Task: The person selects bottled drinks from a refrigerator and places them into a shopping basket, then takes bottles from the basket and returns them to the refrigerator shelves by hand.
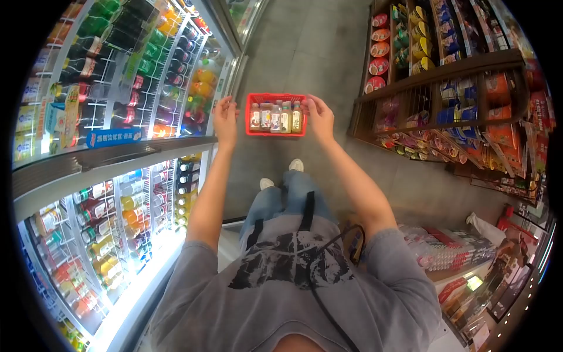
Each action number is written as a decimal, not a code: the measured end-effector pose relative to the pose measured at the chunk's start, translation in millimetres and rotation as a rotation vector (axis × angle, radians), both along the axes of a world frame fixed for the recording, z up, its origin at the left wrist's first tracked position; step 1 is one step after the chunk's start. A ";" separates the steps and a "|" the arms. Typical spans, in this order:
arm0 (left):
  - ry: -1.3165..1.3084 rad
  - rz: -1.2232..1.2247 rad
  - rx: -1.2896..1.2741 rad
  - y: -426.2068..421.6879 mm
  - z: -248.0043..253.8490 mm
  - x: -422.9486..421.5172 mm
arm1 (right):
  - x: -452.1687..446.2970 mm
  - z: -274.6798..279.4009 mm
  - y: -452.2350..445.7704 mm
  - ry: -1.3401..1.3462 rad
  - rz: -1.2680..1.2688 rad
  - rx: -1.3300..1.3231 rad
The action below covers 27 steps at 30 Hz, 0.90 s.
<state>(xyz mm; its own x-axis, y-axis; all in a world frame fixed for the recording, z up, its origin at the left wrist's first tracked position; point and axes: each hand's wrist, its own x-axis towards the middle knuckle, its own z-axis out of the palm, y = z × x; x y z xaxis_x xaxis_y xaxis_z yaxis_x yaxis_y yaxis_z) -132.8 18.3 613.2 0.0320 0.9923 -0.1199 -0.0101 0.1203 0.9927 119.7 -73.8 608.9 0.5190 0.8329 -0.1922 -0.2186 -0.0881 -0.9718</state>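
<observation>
A red shopping basket [275, 132] is below and between my hands, seemingly on the floor. Several bottles [275, 118] with pale labels stand inside it. My left hand [225, 120] is raised to the left of the basket, with a gap between them. Its fingers are loosely bent and apart, and nothing is in them. On the other side, my right hand [320, 119] is close to the basket's right edge. Its fingers are half curled and apart, holding nothing I can see. Whether the right fingertips touch the rim I cannot tell.
A lit drink cooler [117, 76] with an open glass door [117, 158] lines my left. To the right stands a wooden shelf [440, 94] of packaged snacks and cup noodles. Wrapped bottle packs [451, 249] sit behind on the right. Grey floor [287, 58] runs ahead.
</observation>
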 end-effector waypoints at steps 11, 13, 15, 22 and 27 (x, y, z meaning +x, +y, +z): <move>-0.033 -0.142 -0.272 -0.4 -181.5 27.1 | 16.4 -160.7 42.6 0.083 0.042 -0.171; -0.004 -0.164 -0.302 -5.3 -218.2 41.8 | 26.3 -200.5 42.3 0.069 0.051 -0.215; 0.056 -0.193 -0.434 -13.9 -262.0 59.9 | 40.2 -240.7 42.4 0.049 0.081 -0.313; 0.044 -0.137 -0.606 -41.6 -410.8 106.2 | 68.2 -381.3 24.7 0.086 0.114 -0.454; 0.174 -0.181 -0.593 -32.0 -491.3 120.8 | 56.8 -446.4 30.5 -0.109 0.133 -0.578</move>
